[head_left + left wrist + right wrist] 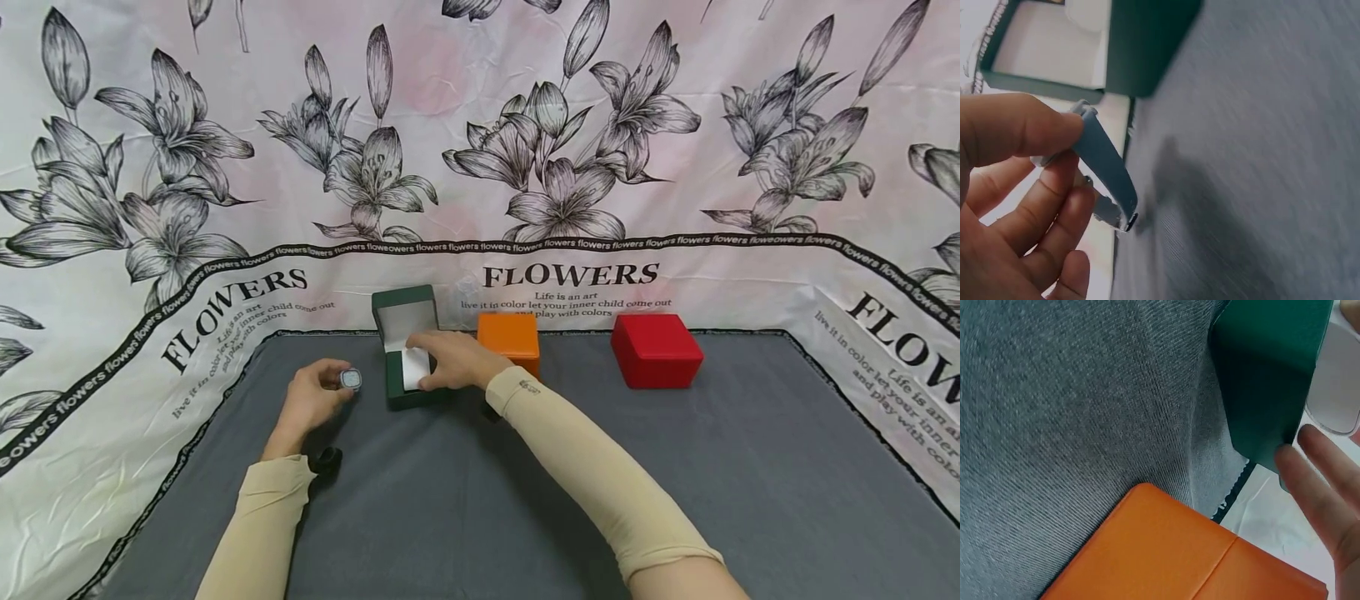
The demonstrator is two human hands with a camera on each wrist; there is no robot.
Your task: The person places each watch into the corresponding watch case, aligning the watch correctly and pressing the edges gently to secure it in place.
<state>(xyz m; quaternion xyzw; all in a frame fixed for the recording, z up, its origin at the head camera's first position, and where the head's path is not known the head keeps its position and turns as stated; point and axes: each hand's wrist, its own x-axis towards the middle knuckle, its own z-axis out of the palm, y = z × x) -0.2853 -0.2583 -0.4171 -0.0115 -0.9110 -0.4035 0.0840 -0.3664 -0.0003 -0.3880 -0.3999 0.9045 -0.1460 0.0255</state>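
Note:
My left hand (315, 396) pinches a watch (350, 379) by its case, thumb on one side and fingers on the other. In the left wrist view the blue-grey strap (1109, 164) hangs in a loop with a buckle at its low end. Just right of that hand, a dark green watch box (397, 402) stands on the table with its lid (407, 321) up. My right hand (459, 360) reaches over the box and grips a white cushion (415, 369) between thumb and fingers. Two of its fingers (1310, 487) extend by the box's side in the right wrist view.
An orange box (508, 335) stands close beside the right hand, partly behind the wrist. Farther right is a closed red box (656, 354). A flower-printed cloth (570, 275) rises behind the grey tabletop (465, 500).

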